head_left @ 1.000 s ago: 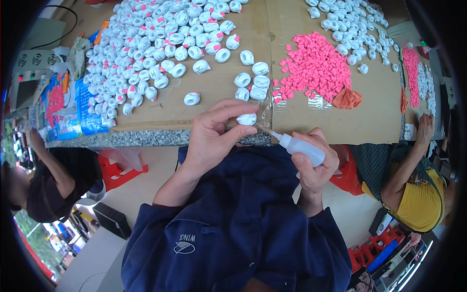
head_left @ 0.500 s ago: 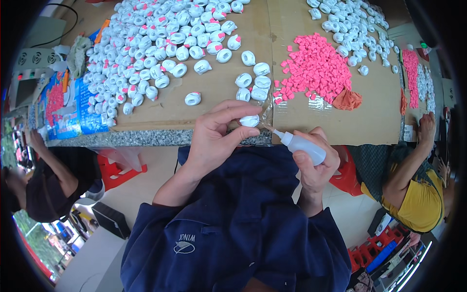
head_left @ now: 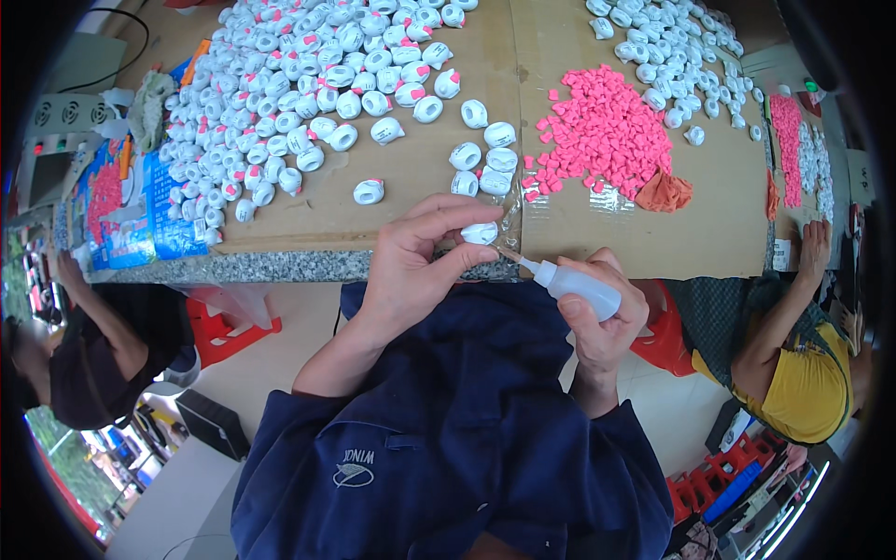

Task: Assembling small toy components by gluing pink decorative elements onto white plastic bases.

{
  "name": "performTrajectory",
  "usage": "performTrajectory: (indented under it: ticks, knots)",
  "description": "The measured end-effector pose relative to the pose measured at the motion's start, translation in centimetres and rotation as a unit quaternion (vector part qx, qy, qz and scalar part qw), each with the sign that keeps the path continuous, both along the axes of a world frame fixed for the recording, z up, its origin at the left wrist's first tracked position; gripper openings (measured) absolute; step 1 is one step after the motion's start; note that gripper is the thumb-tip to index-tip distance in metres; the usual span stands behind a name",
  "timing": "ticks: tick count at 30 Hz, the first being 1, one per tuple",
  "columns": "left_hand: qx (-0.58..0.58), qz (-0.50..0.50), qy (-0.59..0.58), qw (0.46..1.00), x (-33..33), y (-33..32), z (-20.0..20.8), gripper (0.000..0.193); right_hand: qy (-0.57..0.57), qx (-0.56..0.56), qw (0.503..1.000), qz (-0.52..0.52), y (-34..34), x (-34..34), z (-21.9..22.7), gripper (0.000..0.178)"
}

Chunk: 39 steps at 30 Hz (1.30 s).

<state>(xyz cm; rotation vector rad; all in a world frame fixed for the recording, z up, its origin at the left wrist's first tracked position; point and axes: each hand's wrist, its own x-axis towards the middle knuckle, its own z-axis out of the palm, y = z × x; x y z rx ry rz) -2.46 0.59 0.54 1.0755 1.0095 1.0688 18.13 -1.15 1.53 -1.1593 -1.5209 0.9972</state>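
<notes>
A small white rounded plastic piece (head_left: 480, 232) is pinched between the thumb and fingers of my left hand (head_left: 403, 266), above the table's front edge. My right hand (head_left: 611, 322) is wrapped round a translucent squeeze bottle (head_left: 581, 288) with a thin nozzle. The nozzle points left and up at the white piece, its tip close by; whether they touch I cannot tell. Just beyond my left hand stand several loose white pieces (head_left: 500, 159). To their right lies a heap of small pink parts (head_left: 607, 131).
Many white pieces (head_left: 308, 84), some with pink parts on them, cover the cardboard (head_left: 411, 177) at left. More white pieces (head_left: 686, 56) lie far right. A crumpled orange cloth (head_left: 665, 191) rests beside the pink heap. Co-workers' arms (head_left: 784, 299) show at both sides; red stools (head_left: 224, 331) stand below.
The bottle in my right hand has shifted slightly left, bringing its nozzle nearer to the white piece. My left hand keeps its pinch almost in place.
</notes>
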Motion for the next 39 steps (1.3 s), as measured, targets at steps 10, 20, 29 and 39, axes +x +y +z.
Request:
performTrajectory:
  ticks: [10, 20, 29, 39]
  knots:
    - [-0.038, -0.013, -0.059, 0.997, 0.5, -0.5, 0.1, 0.036, 0.072, -0.036, 0.992, -0.094, 1.1, 0.5, -1.2, 0.037]
    - [-0.083, -0.016, -0.091, 0.992, 1.6, -0.8, -0.3, 0.032, -0.068, 0.062, 0.990, -0.106, 2.4, 1.3, -2.0, 0.026]
    - [-0.088, -0.041, -0.097, 0.991, 2.4, -1.3, -0.5, 0.031, -0.401, 0.107, 0.831, -0.370, 5.9, 5.7, -1.9, 0.026]
    - [-0.084, -0.029, -0.109, 0.990, 2.9, -1.3, -0.5, 0.031, 0.063, 0.030, 0.955, -0.287, 1.7, 6.7, -1.4, 0.013]
